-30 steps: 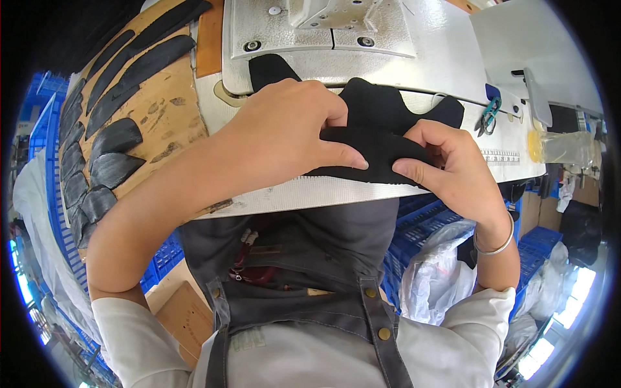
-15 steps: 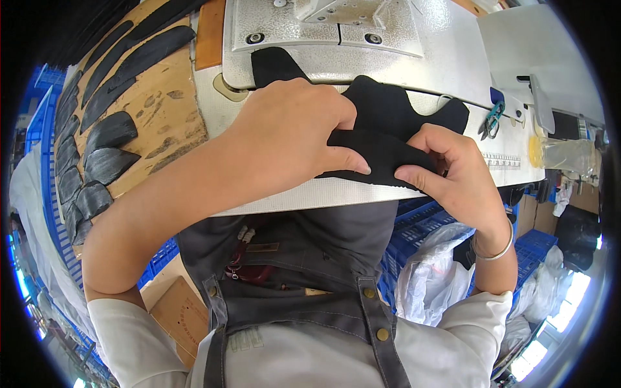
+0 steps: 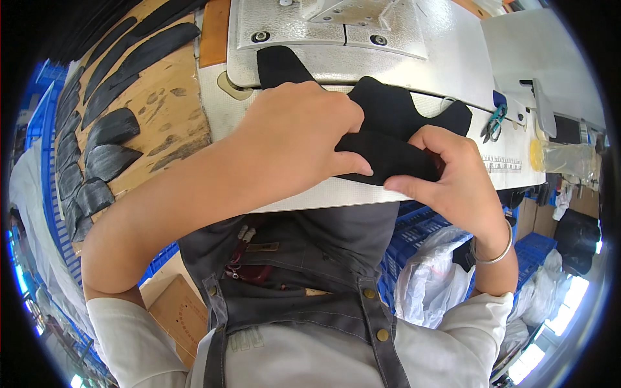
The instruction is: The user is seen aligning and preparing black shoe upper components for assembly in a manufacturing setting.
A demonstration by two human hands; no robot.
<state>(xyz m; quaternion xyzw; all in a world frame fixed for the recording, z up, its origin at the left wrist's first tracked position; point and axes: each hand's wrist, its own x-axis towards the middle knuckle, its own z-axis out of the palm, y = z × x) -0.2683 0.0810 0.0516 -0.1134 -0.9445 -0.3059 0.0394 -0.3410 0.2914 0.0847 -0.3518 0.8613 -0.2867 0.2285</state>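
Two pinches on black fabric point(image 3: 388, 155): left hand point(image 3: 301, 132) toward fabric's left, right hand point(image 3: 460, 173) toward its right, fingers clamped on near fold, seemingly for steadiness.

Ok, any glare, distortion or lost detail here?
Head view: fisheye bending and black corners; glare on the pale machine bed; bright panes at lower right blown out; folds in the black fabric hard to read; left hand and right hand reasonably sharp.

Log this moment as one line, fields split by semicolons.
left hand: holding black fabric; right hand: holding same fabric; under: white worktop; right side: teal snips; left side: black pieces on brown board
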